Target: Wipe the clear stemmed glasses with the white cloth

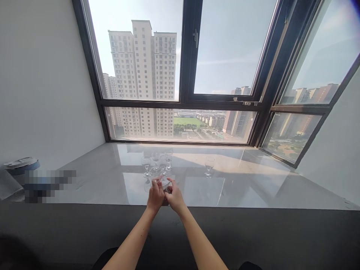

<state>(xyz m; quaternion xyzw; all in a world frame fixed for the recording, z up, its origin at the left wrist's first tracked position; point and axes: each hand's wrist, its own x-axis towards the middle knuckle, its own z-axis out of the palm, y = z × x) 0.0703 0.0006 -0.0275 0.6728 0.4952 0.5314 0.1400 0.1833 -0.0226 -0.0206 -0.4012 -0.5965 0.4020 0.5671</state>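
Note:
Both hands meet near the front edge of the sill, fingers closed around a clear stemmed glass (pixel 165 183) that looks tilted. My left hand (pixel 156 195) grips it from the left with a pinch. On the right side, my right hand (pixel 173 195) presses its fingers against the same glass. Something small and greyish shows between the palms, too small to name. Just beyond the hands stands a cluster of several clear stemmed glasses (pixel 146 164), upright and close together. Apart from them, a single stemmed glass (pixel 209 165) stands upright to the right.
The shiny grey stone sill (pixel 253 187) reflects the window light. A dark-framed window (pixel 182 105) rises behind it, with a handle on one pane. At the far left lie a blue-and-white round item (pixel 21 165) and a blurred patch. White walls close in both sides.

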